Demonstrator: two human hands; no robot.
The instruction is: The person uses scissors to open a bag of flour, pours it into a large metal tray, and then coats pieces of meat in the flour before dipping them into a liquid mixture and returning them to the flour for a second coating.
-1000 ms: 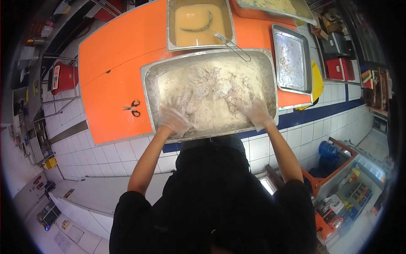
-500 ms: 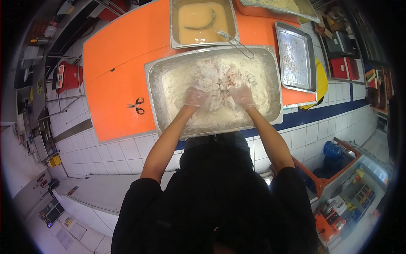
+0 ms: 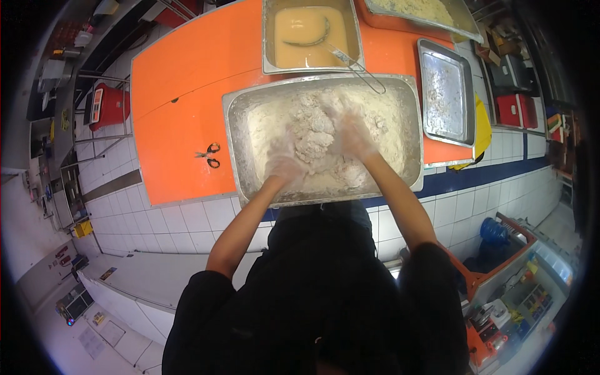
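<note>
A large metal pan [image 3: 412, 94] of pale flour stands on the orange table in front of me. Both my hands are inside it, in clear, flour-dusted gloves. My left hand [image 3: 285, 160] is low on the left of a heap of flour-coated pieces [image 3: 314, 132], perhaps raw meat; its fingers are smeared by motion. Along the heap's right side lies my right hand [image 3: 355, 136], fingers stretched forward against the coated pieces and somewhat blurred. Another coated lump [image 3: 354, 176] rests near the pan's front, below my right wrist.
Beyond the pan, a metal container [image 3: 269, 37] holds tan liquid and a wire strainer [image 3: 340, 56], whose handle overhangs my pan's rim. A shallow tray [image 3: 447, 94] lies right; a container of pale crumbs [image 3: 415, 9] stands behind. Scissors [image 3: 211, 155] lie left on the orange table [image 3: 181, 125].
My hands have moved apart around the heap, the left nearer to me and the right further forward. The pieces between them look more thickly floured. The whole view has shifted slightly.
</note>
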